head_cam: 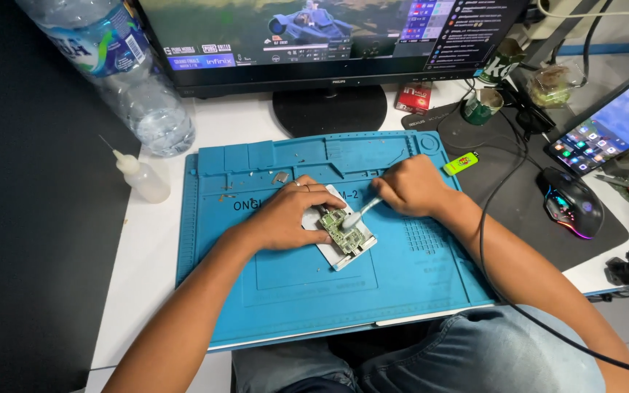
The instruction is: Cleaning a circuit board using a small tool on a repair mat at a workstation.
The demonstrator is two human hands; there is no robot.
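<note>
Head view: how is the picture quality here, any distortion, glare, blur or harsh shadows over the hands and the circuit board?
Head view: wide-angle distortion bends the monitor and water bottle outward near the edges; light is even and soft, with only faint shadows beneath the left hand and right hand; the circuit board on the blue mat is sharp, without glare.

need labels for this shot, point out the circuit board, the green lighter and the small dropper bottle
circuit board (340,224), head view, on the green face beside the left fingertips
green lighter (461,163), head view, on the middle of its body
small dropper bottle (145,177), head view, on its white body below the needle tip
</note>
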